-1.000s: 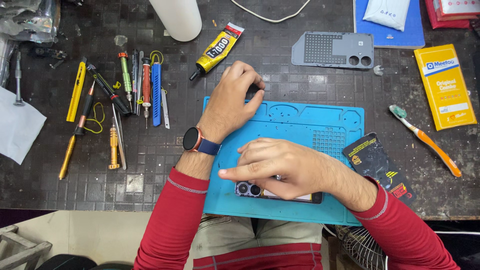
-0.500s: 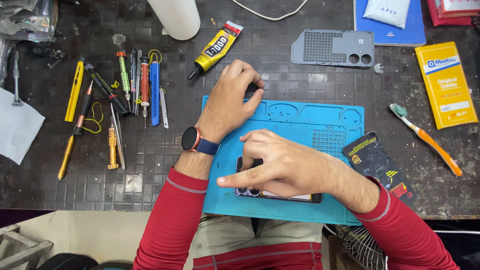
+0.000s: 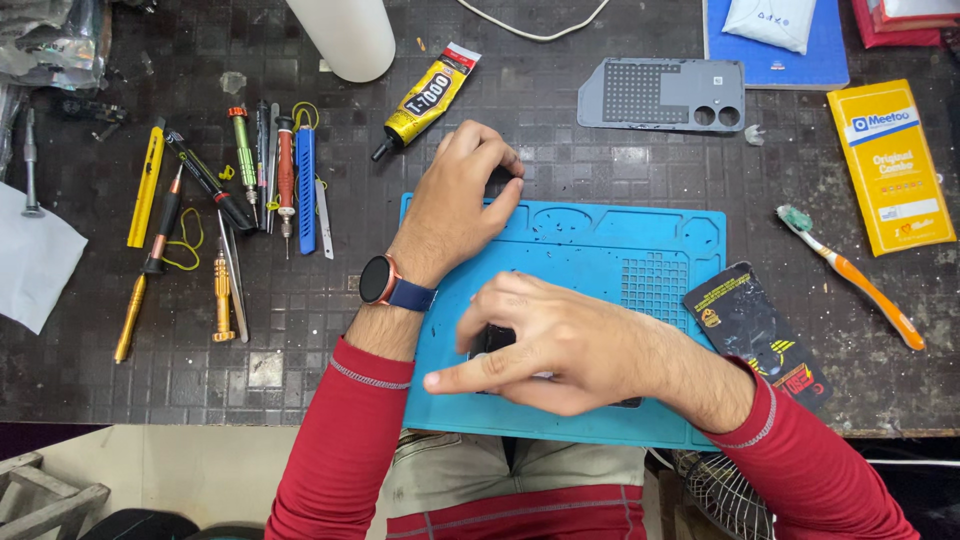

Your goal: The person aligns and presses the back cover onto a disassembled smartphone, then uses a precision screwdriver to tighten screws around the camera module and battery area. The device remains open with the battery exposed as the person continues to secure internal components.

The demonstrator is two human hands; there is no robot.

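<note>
A blue silicone work mat (image 3: 600,250) lies at the near edge of a dark tiled bench. On it rests a dark phone (image 3: 494,338), mostly hidden under my right hand (image 3: 560,345). That hand is curled over the phone and grips it, with the index finger stretched out to the left. My left hand (image 3: 455,200), with a watch (image 3: 378,280) on the wrist, rests at the mat's back left edge. Its fingers are curled in with the tips pressed together against the rim. Whatever is under those fingertips is hidden.
Several screwdrivers, tweezers and pry tools (image 3: 240,190) lie left of the mat. A glue tube (image 3: 425,100) and white cylinder (image 3: 345,35) sit behind it. A grey phone case (image 3: 660,95), yellow packet (image 3: 890,165), toothbrush (image 3: 850,280) and black packet (image 3: 760,335) are on the right.
My right hand has rolled up over the phone, now covering its camera end, and the index finger has stretched out to the left. The left hand has hardly moved.
</note>
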